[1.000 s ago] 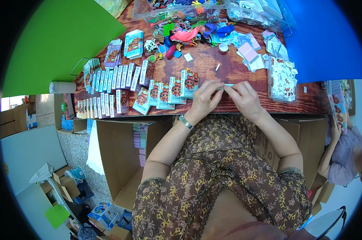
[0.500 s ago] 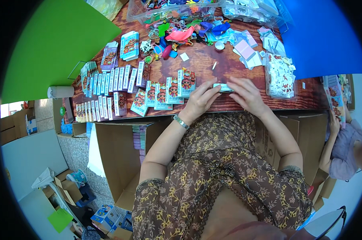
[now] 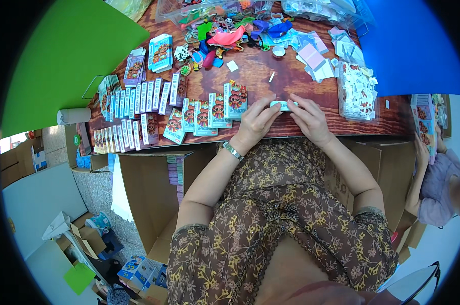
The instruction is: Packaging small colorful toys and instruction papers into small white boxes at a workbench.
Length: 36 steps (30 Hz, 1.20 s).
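I hold a small pale-teal packet [image 3: 283, 105] between both hands at the near edge of the wooden table [image 3: 260, 71], close to my body so my forearms can rest and my fingers can work it finely. My left hand [image 3: 255, 123] curls around its left end, fingers pinched closed on it, a bracelet [image 3: 233, 151] on that wrist; my right hand [image 3: 310, 119] closes on the right end with thumb and fingertips, so the packet is braced from both sides and lies flat, just at the table's surface. Whether it rests on the wood or is lifted a hair above it I cannot quite tell, since my fingers cover most of it. Just left of the packet stand the printed cards [image 3: 217, 109] in overlapping rows, fanned so each face shows and none gets counted twice. Beyond the packet, toward the far edge of the table, lies a jumble of coloured balloons [image 3: 229, 36], within reach but clear of my working spot. To the right of the packet sits a stack of patterned sheets [image 3: 357, 91]. Below the table edge, left of my knees, an open cardboard box [image 3: 153, 198] waits.
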Motion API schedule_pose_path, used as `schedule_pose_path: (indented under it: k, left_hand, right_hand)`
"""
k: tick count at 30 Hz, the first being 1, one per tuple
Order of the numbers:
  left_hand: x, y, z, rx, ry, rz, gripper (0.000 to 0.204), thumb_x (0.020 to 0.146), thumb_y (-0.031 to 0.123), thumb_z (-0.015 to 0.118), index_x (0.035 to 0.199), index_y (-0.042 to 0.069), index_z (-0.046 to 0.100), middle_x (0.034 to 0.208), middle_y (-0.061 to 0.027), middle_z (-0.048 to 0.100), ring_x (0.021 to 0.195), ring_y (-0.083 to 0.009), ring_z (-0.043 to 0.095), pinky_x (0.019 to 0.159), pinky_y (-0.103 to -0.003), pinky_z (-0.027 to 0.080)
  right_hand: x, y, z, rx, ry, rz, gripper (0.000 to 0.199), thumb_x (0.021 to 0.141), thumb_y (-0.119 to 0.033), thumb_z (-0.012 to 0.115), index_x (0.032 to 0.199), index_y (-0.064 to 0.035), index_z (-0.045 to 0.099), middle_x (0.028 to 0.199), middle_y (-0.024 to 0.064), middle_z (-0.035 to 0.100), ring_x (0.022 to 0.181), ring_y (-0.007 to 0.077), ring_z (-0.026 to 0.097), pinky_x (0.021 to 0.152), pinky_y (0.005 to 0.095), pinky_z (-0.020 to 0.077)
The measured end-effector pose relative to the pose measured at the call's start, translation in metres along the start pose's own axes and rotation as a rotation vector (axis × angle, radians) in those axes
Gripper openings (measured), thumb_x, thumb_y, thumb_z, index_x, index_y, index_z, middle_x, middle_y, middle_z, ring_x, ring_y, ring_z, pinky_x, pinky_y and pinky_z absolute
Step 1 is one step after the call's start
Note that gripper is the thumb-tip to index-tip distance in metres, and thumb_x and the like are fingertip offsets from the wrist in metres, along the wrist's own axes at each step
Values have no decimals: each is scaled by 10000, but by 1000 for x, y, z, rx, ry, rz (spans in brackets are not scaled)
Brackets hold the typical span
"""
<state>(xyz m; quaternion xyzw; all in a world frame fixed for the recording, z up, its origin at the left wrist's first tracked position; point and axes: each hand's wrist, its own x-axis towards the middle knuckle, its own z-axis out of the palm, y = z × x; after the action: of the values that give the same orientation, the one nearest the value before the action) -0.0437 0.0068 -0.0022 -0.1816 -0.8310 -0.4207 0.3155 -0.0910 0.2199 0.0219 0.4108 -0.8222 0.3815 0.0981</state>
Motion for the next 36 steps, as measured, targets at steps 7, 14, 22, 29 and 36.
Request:
schedule_pose_path:
  k: [7,14,22,29,36]
  left_hand:
    - [-12,-5,-2,68,-13,16,238,825,-23,783,1048,22,714,1068,-166,687,947,-311,696,784,-374,573]
    - [9,3,4,68,-64,-14,192,857,-37,748,1037,1,693,1065,-187,680,908,-320,701,751,-367,570]
    - [5,32,-30,266,-26,-85,225,889,5,718,1107,7,663,1252,-241,612,1070,-397,658,859,-434,561]
    - [-37,53,-110,391,187,-244,312,799,-28,767,1096,-1,675,1227,-198,629,1079,-364,634,903,-432,525]
    - [-98,46,-163,713,238,-628,528,848,92,768,1312,-18,543,1395,-253,481,1341,-463,418,1106,-526,358]
  right_hand:
    - [1,8,15,11,47,-41,412,860,-225,764,1244,-107,673,1143,97,688,977,284,661,821,404,545]
    - [13,5,22,-65,-46,45,606,821,-232,782,1353,-129,511,1101,114,585,1048,353,615,872,443,534]
    - [50,13,21,23,-374,72,555,801,-239,801,1293,-136,566,1152,156,611,1061,370,630,900,476,532]
    - [78,41,4,749,-491,470,616,891,-153,769,1432,-69,486,1244,52,613,1159,167,595,989,355,502]
    - [124,19,63,534,-738,378,806,825,-239,823,1493,-69,405,1346,78,544,1268,187,521,1096,385,424]
